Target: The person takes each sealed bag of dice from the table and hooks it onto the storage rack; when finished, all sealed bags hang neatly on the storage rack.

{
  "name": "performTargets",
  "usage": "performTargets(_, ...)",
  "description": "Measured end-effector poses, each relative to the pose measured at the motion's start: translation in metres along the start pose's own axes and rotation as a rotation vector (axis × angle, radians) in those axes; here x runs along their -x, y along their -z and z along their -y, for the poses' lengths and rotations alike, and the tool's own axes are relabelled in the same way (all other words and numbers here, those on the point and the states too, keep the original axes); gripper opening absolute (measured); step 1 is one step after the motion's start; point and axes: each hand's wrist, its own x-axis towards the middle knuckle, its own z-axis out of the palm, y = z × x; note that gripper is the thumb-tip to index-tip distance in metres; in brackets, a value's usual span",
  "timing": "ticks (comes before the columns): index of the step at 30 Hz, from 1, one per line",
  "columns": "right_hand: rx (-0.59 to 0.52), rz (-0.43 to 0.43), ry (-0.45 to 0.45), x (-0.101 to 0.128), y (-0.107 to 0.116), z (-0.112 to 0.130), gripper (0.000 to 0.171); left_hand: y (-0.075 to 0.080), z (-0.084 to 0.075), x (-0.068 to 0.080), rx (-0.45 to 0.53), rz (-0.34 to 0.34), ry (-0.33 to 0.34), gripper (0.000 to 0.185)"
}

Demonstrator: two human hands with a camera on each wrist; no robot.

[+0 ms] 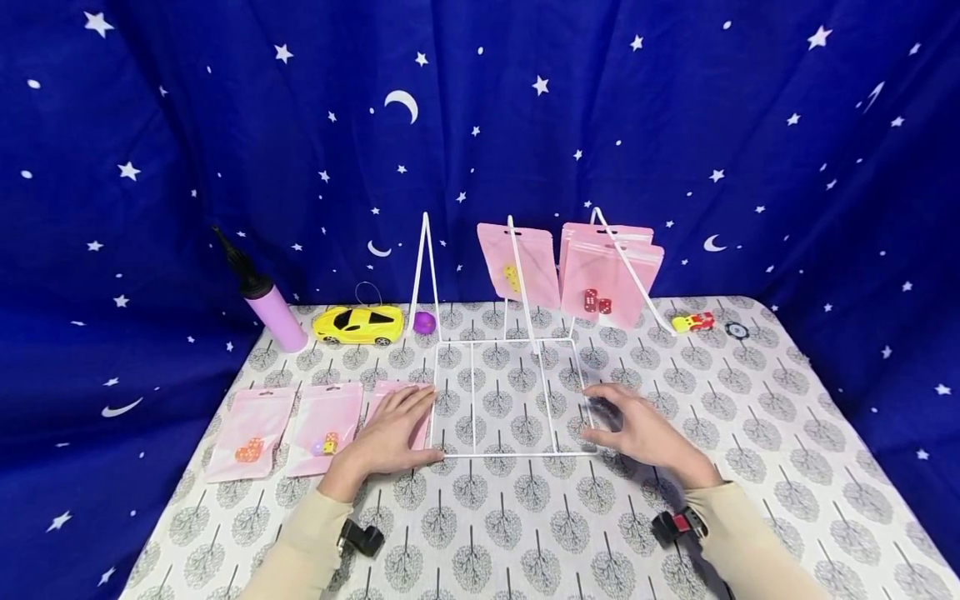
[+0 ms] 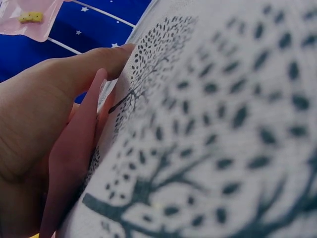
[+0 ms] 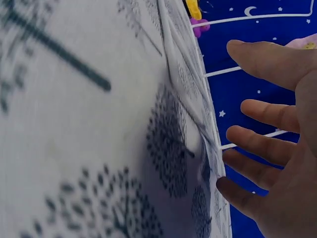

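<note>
A white wire rack (image 1: 510, 392) stands mid-table, its flat base towards me. On its hooks hang a pink bag with yellow dice (image 1: 517, 262) and pink bags with red dice (image 1: 609, 279). My left hand (image 1: 393, 425) lies flat with straight fingers on a pink bag (image 1: 390, 388) at the base's front left corner. Two more pink bags, one with orange dice (image 1: 251, 433) and one with yellow and purple dice (image 1: 326, 429), lie to its left. My right hand (image 1: 626, 421) is open at the front right corner, fingers spread beside the wire (image 3: 214, 130); I cannot tell if it touches.
A yellow toy car (image 1: 358, 324), a purple pump (image 1: 270, 308) and a purple ball (image 1: 424, 322) sit at the back left. A small red and yellow toy (image 1: 693, 322) and a black chip (image 1: 737, 331) lie at the back right. A blue starry curtain (image 1: 787, 167) surrounds the table.
</note>
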Motion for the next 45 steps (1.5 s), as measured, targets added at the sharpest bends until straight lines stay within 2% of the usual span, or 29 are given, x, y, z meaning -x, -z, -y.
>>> performTargets(5,0.038,0.024,-0.034,0.002,0.002,-0.004,0.074,0.0,0.001,-0.001,0.001,0.0,-0.003,0.101)
performTargets(19,0.084,0.072,-0.053,0.007,0.001,-0.008,0.076,-0.001,0.001,-0.002,0.008,-0.014,-0.013,0.101)
performTargets(27,0.116,0.108,-0.076,0.014,-0.003,-0.011,0.079,-0.006,-0.001,0.001,0.014,0.002,-0.01,0.101)
performTargets(35,0.129,0.145,-0.066,0.015,0.002,-0.012,0.083,-0.004,0.0,0.0,0.007,-0.007,-0.024,0.101)
performTargets(45,0.141,0.161,-0.026,0.009,0.003,-0.014,0.084,0.001,0.0,0.001,0.004,0.004,-0.005,0.102)
